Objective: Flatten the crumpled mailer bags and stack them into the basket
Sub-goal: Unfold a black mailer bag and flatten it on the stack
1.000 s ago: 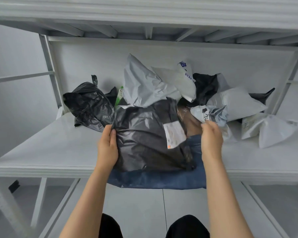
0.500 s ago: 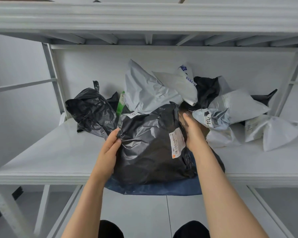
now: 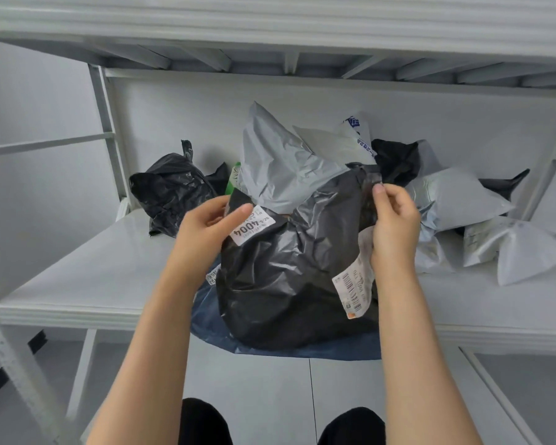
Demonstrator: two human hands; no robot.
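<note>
A large black mailer bag (image 3: 289,268) with white labels stands crumpled at the shelf's front edge, on top of a flat blue bag (image 3: 302,348) that overhangs the edge. My left hand (image 3: 206,232) holds the black bag's upper left corner by its "4004" label. My right hand (image 3: 394,223) pinches the bag's upper right edge between thumb and fingers. Behind lies a heap of crumpled grey, white and black mailer bags (image 3: 286,168). No basket is in view.
The white shelf board (image 3: 93,277) carries a crumpled black bag (image 3: 174,191) at the left and white bags (image 3: 520,248) at the right. An upper shelf (image 3: 270,33) hangs low overhead. A white upright post (image 3: 105,136) stands left. Grey floor lies below.
Both hands rose from the black bag's sides to its top corners. The bag has been pulled up and turned, so the "4004" label now shows. My right hand changed from a flat touch to a pinch.
</note>
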